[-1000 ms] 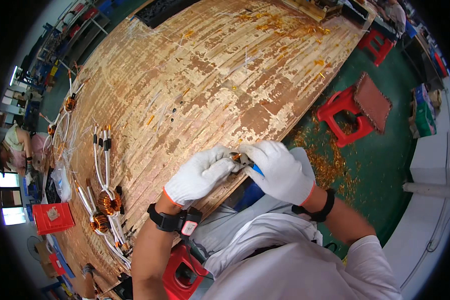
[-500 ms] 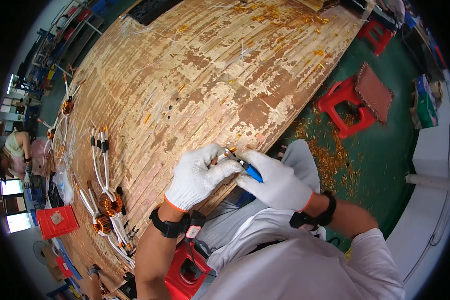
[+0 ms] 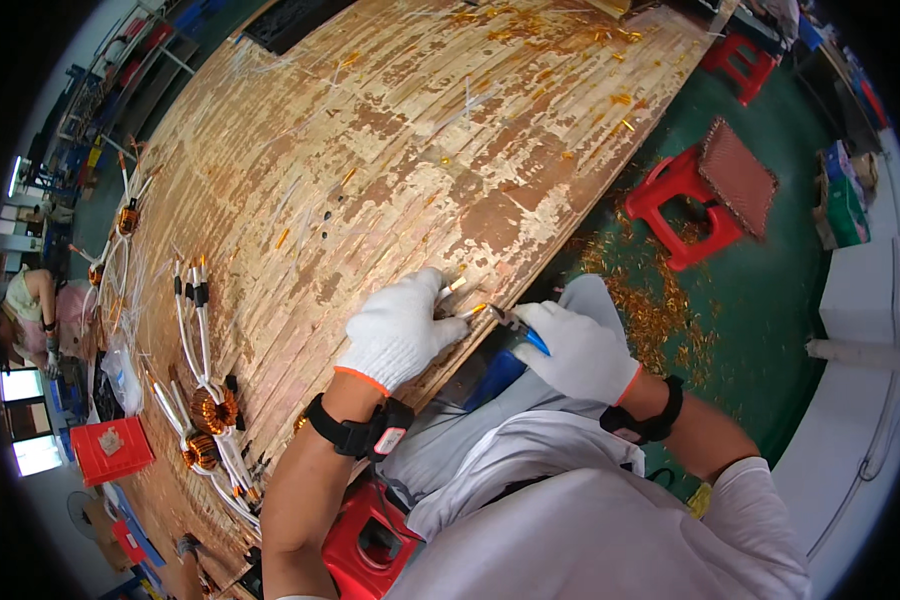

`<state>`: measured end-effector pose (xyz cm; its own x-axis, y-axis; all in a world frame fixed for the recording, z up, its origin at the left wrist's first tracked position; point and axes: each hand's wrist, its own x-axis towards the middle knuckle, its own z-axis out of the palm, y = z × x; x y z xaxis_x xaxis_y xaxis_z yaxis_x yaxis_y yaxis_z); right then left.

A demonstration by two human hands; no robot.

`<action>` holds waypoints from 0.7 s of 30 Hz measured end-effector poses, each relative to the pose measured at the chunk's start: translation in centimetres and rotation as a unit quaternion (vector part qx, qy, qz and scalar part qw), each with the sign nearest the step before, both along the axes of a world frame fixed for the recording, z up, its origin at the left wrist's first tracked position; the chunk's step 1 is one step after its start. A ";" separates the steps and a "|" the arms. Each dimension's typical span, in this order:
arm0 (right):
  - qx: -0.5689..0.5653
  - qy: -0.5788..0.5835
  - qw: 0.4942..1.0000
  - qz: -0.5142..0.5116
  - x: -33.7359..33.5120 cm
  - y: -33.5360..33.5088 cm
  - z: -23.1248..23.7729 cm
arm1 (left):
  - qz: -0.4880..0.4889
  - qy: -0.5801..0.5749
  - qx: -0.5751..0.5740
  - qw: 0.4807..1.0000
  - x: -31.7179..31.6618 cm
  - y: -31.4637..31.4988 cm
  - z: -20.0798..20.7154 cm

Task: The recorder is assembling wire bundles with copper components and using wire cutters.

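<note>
My left hand [image 3: 395, 325], in a white knitted glove, is closed around white-sleeved wires at the table's front edge. Two ends stick out past its fingers: a pale wire end [image 3: 454, 288] and an orange-tipped wire end [image 3: 474, 311]. In my gloved right hand [image 3: 578, 352] is a pair of blue-handled pliers [image 3: 538, 342], its metal jaws close to the orange tip. Whether the jaws touch the wire is too small to tell. The rest of the wires is hidden by my left glove.
Copper-wound coils [image 3: 215, 408] with white leads lie on the worn wooden table [image 3: 370, 190], left of me. A red box [image 3: 112, 449] stands beyond them. On the right are a red stool [image 3: 685, 210] and orange scraps [image 3: 660, 310] on the green floor. Another person [image 3: 40, 305] is at far left.
My right hand and the pliers have drawn back to the right, apart from my left hand. The wire ends now show more clearly. The view has shifted slightly.
</note>
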<state>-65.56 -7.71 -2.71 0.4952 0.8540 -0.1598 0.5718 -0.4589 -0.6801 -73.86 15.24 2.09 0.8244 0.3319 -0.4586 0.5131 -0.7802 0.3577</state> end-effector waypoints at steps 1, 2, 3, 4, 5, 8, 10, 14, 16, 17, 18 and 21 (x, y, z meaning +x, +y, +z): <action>0.001 0.002 1.000 0.000 0.0 -0.2 -0.5 | -0.034 0.005 0.041 0.999 0.0 -0.1 -0.4; -0.026 -0.021 0.999 0.007 0.0 -0.4 -0.8 | -0.034 0.007 0.042 0.998 0.1 -0.3 -0.6; -0.052 -0.045 0.998 0.015 -0.1 -0.6 -1.0 | -0.034 0.021 0.038 0.998 0.3 -0.7 -0.8; -0.052 -0.043 0.998 0.011 -0.1 -0.6 -1.1 | -0.038 0.034 0.032 0.998 0.6 -1.0 -0.9; -0.054 -0.038 0.998 0.020 -0.2 -0.5 -1.1 | -0.041 0.035 0.032 0.998 0.6 -1.1 -1.0; -0.045 -0.033 0.998 0.026 -0.3 0.1 -1.0 | -0.026 0.023 -0.008 0.999 0.0 -0.6 -1.1; -0.036 -0.033 0.998 0.025 -0.4 0.5 -0.8 | 0.007 -0.034 -0.142 0.989 -0.7 0.4 -1.5; -0.007 -0.052 0.999 0.014 -0.2 1.2 -0.1 | -0.024 -0.094 -0.127 0.987 -1.0 0.8 -0.9; 0.002 -0.058 0.998 0.012 -0.3 1.8 0.0 | 0.047 0.021 -0.214 0.975 -0.8 0.5 0.2; 0.001 -0.072 0.997 0.020 -0.4 2.2 0.1 | 0.047 0.021 -0.214 0.975 -1.1 0.6 -0.1; -0.001 -0.085 0.996 0.028 -0.5 2.4 0.1 | 0.042 -0.009 -0.229 0.972 -1.4 0.7 -0.7; 0.025 -0.158 0.987 0.023 -0.9 2.8 -0.4 | 0.036 -0.041 -0.242 0.969 -1.6 0.8 -0.7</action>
